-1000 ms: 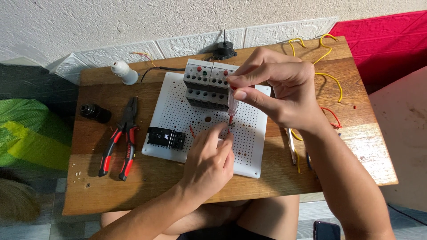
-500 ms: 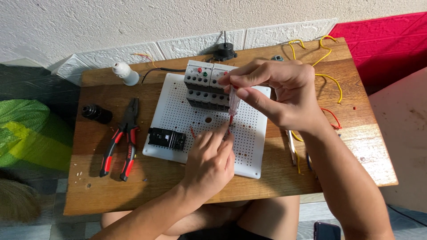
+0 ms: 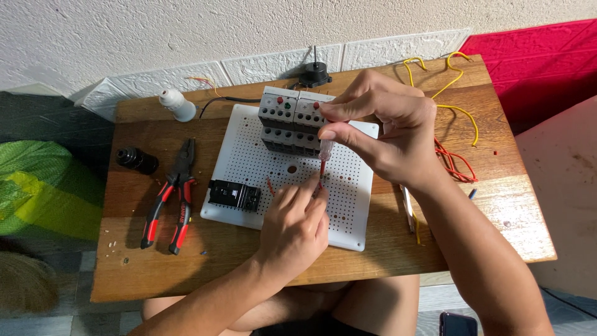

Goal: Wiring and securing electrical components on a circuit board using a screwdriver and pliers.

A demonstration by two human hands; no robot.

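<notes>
I am pinching a slim clear-handled red screwdriver upright in my right hand, its tip reaching down toward my left hand, whose fingertips are steadying a short red wire on the white perforated board.

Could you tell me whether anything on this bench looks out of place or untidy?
Mostly orderly. The red wires and yellow wires lie in loose tangles near the table's right edge, and small crumbs are scattered by the pliers. The board sits slightly askew. Nothing looks damaged or spilled.
</notes>
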